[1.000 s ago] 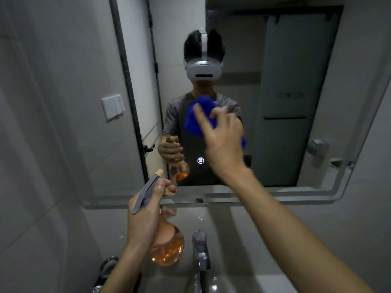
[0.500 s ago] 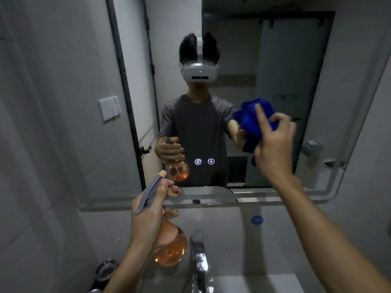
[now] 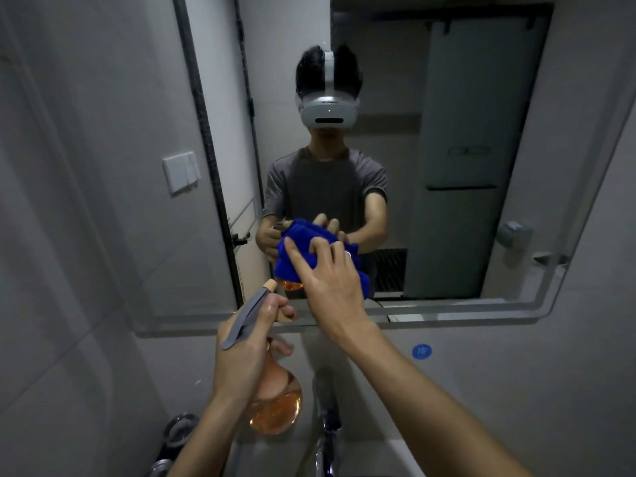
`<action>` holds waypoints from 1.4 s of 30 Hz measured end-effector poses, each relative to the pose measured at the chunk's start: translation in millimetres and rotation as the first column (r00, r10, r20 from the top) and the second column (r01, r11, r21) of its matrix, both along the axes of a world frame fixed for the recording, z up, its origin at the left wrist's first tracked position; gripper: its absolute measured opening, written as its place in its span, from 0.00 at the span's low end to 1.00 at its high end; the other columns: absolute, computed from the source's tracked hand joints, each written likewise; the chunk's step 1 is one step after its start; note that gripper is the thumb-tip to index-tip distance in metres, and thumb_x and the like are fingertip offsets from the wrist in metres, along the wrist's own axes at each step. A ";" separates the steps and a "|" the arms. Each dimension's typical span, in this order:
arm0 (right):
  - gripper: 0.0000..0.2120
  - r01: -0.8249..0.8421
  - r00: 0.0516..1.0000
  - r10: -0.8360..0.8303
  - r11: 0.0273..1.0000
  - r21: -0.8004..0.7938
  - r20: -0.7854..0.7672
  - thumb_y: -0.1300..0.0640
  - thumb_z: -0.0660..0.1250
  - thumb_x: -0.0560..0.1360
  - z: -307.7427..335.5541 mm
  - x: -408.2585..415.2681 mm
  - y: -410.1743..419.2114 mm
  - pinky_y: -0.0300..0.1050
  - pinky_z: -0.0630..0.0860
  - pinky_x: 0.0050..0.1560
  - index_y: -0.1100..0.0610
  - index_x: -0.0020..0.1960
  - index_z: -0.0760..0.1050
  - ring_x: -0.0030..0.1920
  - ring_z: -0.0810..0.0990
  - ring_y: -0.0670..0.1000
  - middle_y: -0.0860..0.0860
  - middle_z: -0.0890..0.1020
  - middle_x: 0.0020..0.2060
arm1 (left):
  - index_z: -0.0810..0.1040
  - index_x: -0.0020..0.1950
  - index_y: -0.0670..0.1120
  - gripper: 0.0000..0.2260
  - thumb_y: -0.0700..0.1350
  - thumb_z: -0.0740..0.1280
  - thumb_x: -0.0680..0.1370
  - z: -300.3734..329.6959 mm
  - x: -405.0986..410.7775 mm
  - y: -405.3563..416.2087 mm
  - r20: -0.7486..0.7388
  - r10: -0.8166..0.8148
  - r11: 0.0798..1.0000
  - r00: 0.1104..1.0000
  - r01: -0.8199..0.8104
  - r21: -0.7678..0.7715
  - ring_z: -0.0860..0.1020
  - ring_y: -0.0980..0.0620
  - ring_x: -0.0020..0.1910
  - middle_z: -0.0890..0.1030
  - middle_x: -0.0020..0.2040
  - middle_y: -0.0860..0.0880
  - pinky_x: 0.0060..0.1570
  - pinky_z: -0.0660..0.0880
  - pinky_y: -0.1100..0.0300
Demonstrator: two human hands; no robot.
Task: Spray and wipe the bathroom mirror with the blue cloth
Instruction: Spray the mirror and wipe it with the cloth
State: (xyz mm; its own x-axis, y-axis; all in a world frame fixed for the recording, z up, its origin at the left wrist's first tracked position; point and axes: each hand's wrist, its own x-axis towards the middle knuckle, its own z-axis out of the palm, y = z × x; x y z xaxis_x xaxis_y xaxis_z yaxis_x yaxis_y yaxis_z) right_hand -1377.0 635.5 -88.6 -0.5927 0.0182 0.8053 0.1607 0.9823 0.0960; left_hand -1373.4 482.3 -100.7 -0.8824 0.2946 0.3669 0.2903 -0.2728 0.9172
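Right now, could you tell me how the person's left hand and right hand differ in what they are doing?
The left hand grips the spray bottle low, in front of the wall below the mirror; the right hand is raised to the glass. The left hand's fingers curl round the bottle's neck and trigger, while the right hand's fingers spread over the blue cloth, pressing it on the mirror. Both hold cleaning gear.

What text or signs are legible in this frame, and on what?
Blue round sticker on the wall below the mirror: one white character, too blurred to read.
Headset in the reflection: no readable marking.
Spray bottle, blue cloth, wall switch: no text visible.
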 end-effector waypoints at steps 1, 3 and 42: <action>0.40 0.008 1.000 -0.008 1.000 0.012 0.009 0.61 0.76 0.66 -3.3 -0.8 -2.2 0.53 0.76 0.45 0.55 0.75 0.63 0.49 0.73 0.60 0.60 0.72 0.56 | 0.83 0.50 0.44 0.13 0.52 0.66 0.76 1.4 0.3 -1.2 -0.005 -0.001 1.000 1.000 0.001 0.007 0.82 0.48 0.35 0.85 0.43 0.45 0.31 0.78 0.54; 0.41 0.016 1.000 -0.017 0.999 0.033 0.020 0.59 0.77 0.66 -13.4 -1.8 -4.6 0.51 0.75 0.44 0.55 0.74 0.64 0.49 0.73 0.59 0.60 0.72 0.55 | 0.83 0.51 0.47 0.12 0.52 0.66 0.76 4.2 1.1 -3.5 -0.012 -0.011 1.000 1.000 0.011 0.023 0.82 0.48 0.35 0.85 0.43 0.45 0.32 0.78 0.53; 0.59 -0.031 0.973 0.056 0.993 -0.115 0.223 0.63 0.83 0.50 -124.2 -1.8 -16.4 0.52 0.80 0.47 0.51 0.77 0.62 0.56 0.70 0.55 0.56 0.69 0.60 | 0.83 0.45 0.47 0.14 0.58 0.68 0.73 -30.0 -53.6 -85.9 0.154 0.149 0.986 0.977 -0.136 -0.093 0.82 0.43 0.36 0.84 0.38 0.43 0.34 0.76 0.52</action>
